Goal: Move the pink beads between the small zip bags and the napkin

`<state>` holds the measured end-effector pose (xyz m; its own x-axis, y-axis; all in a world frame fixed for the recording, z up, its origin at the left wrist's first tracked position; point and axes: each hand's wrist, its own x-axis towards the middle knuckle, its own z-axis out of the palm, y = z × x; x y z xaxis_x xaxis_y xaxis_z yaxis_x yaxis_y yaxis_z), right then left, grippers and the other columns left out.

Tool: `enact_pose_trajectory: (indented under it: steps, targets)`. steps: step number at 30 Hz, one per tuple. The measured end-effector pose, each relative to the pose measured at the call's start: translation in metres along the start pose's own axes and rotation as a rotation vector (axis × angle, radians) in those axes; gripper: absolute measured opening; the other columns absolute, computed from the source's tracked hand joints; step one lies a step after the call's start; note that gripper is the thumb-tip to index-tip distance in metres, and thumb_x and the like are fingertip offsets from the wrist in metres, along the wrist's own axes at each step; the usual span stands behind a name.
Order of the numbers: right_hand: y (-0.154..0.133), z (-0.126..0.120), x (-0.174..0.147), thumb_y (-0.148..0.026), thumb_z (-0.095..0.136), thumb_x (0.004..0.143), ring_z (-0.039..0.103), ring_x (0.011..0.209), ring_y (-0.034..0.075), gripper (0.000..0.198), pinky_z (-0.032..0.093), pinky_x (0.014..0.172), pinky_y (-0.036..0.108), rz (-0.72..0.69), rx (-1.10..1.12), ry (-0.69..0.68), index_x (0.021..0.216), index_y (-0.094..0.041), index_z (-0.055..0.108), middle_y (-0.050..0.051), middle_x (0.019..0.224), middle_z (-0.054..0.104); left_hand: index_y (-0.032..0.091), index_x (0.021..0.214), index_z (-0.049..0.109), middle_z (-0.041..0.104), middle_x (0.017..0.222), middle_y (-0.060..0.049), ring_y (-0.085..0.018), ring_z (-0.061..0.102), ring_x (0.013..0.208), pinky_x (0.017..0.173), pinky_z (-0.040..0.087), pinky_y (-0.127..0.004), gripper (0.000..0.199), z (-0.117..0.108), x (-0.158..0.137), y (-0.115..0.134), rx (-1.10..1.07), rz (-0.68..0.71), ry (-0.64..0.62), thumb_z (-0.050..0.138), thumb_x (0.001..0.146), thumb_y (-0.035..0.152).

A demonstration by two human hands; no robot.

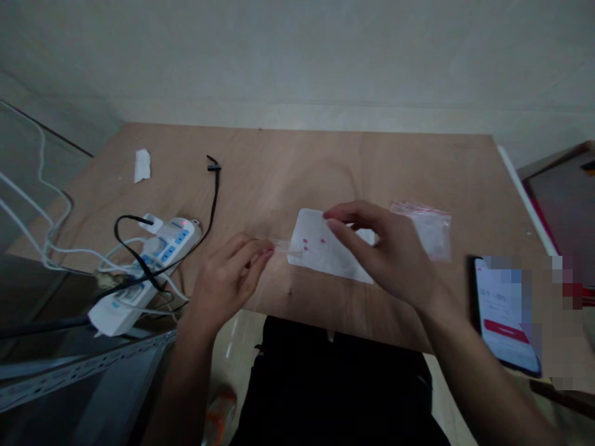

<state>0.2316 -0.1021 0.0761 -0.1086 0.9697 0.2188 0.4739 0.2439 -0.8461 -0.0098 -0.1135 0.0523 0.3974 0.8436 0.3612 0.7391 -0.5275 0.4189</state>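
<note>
Left hand (227, 272): stationing itself near 9 o'clock of the sheet (328, 254) (12 facing the wall), its thumb and index finger clamping together on the film (284, 248).
Film: poking out toward 3 o'clock from the fingertips, its far end overlapping the sheet's edge. The narrow grip is probably suiting something so thin and clear; its exact outline is blurring.
Right hand (390, 248): hovering in from 4 o'clock, palm down, hiding the sheet's 3 o'clock end. Thumb and index tips are nearly meeting; I'm not managing to tell whether they're touching or nipping anything.
Sheet: lying flat on the table (288, 161) between the 2 hands, a spot likely keeping it within reach of both; 3 small red marks are showing toward its 9 o'clock end.
Bags: clear, red-edged bags (434, 232) are lying between 2 and 3 o'clock, just beyond the right hand, perhaps for staying handy.
Phone (502, 310): lying near 4 o'clock, screen up, presumably for easy viewing.
Power strip (174, 244): sitting just short of 9 o'clock, seemingly where the cords are reaching.
Scrap (142, 165): lying farther out, at 10 o'clock.
</note>
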Motion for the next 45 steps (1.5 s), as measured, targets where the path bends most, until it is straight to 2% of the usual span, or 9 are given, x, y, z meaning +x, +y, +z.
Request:
enact_pose_trajectory:
  steps: [5, 11, 14, 17, 21, 24, 27, 31, 45]
  targets:
    - [-0.001, 0.024, 0.005, -0.022, 0.067, 0.081, 0.072, 0.075, 0.017, 0.014, 0.055, 0.065, 0.027, 0.111, 0.240, -0.457, 0.095, -0.020, 0.065, 0.002, 0.081, 0.076, 0.020, 0.099, 0.066, 0.067, 0.093, -0.005, -0.014, 0.064, 0.083, 0.074, 0.053, -0.026, 0.015, 0.006, -0.002, 0.020, -0.168, 0.062, -0.058, 0.054, 0.091, 0.017]
    - [0.005, 0.018, -0.014, -0.005, 0.055, 0.080, 0.066, 0.064, 0.012, 0.021, 0.049, 0.059, 0.023, 0.008, 0.076, -0.423, 0.081, -0.021, 0.069, -0.001, 0.075, 0.073, 0.023, 0.096, 0.063, 0.062, 0.092, -0.002, -0.014, 0.062, 0.086, 0.076, 0.053, -0.025, 0.013, 0.013, -0.015, 0.026, -0.335, 0.089, -0.067, 0.062, 0.085, 0.016]
    - [0.003, 0.020, -0.026, -0.003, 0.054, 0.079, 0.068, 0.068, 0.013, 0.029, 0.051, 0.061, 0.024, -0.004, 0.047, -0.441, 0.085, -0.022, 0.074, 0.001, 0.081, 0.075, 0.022, 0.120, 0.052, 0.056, 0.115, -0.010, -0.025, 0.056, 0.109, 0.091, 0.051, -0.039, 0.058, 0.022, -0.021, 0.038, -0.290, 0.017, 0.023, 0.078, 0.071, 0.039]
    - [0.001, 0.026, -0.038, -0.008, 0.061, 0.076, 0.068, 0.067, 0.014, 0.025, 0.053, 0.060, 0.024, 0.102, 0.145, -0.443, 0.092, -0.023, 0.074, 0.000, 0.081, 0.075, 0.018, 0.139, 0.032, 0.050, 0.131, -0.018, -0.033, 0.049, 0.123, 0.100, 0.046, -0.051, 0.097, 0.037, -0.027, 0.049, -0.268, -0.070, -0.060, 0.081, 0.061, 0.050]
    - [0.011, 0.029, -0.038, -0.017, 0.064, 0.081, 0.068, 0.072, 0.014, 0.012, 0.054, 0.064, 0.025, 0.095, 0.270, -0.419, 0.088, -0.024, 0.072, -0.001, 0.082, 0.074, 0.021, 0.120, 0.044, 0.063, 0.107, -0.009, -0.023, 0.063, 0.100, 0.085, 0.055, -0.040, 0.048, 0.055, -0.031, 0.052, -0.327, -0.180, -0.059, 0.068, 0.078, 0.025]
    - [0.040, 0.031, -0.023, -0.026, 0.061, 0.086, 0.066, 0.073, 0.016, 0.011, 0.054, 0.067, 0.030, 0.021, 0.074, -0.179, 0.088, -0.023, 0.072, 0.003, 0.086, 0.071, 0.021, 0.103, 0.049, 0.064, 0.090, -0.003, -0.018, 0.065, 0.082, 0.074, 0.055, -0.033, 0.025, 0.057, -0.032, 0.047, -0.303, -0.270, 0.013, 0.064, 0.083, 0.025]
    - [0.078, 0.040, -0.006, -0.020, 0.060, 0.085, 0.065, 0.076, 0.019, 0.016, 0.054, 0.070, 0.035, -0.036, -0.240, -0.092, 0.094, -0.022, 0.074, 0.007, 0.091, 0.069, 0.022, 0.100, 0.050, 0.060, 0.083, -0.001, -0.016, 0.062, 0.074, 0.068, 0.054, -0.031, 0.029, 0.052, -0.035, 0.042, -0.273, -0.318, 0.031, 0.068, 0.080, 0.032]
    - [0.107, 0.053, 0.002, -0.015, 0.060, 0.083, 0.064, 0.086, 0.028, 0.017, 0.052, 0.078, 0.044, -0.071, -0.321, -0.107, 0.082, -0.021, 0.076, 0.011, 0.084, 0.069, 0.022, 0.100, 0.049, 0.059, 0.085, -0.001, -0.016, 0.060, 0.075, 0.067, 0.052, -0.030, 0.034, 0.046, -0.038, 0.038, -0.256, -0.342, 0.035, 0.071, 0.077, 0.034]
    - [0.078, 0.075, 0.016, -0.008, 0.061, 0.085, 0.065, 0.090, 0.026, 0.012, 0.052, 0.081, 0.039, -0.203, -0.414, -0.298, 0.092, -0.012, 0.070, 0.012, 0.089, 0.073, 0.020, 0.101, 0.050, 0.061, 0.087, -0.003, -0.019, 0.062, 0.081, 0.072, 0.053, -0.033, 0.029, 0.047, -0.042, 0.028, -0.238, -0.370, -0.007, 0.066, 0.082, 0.036]
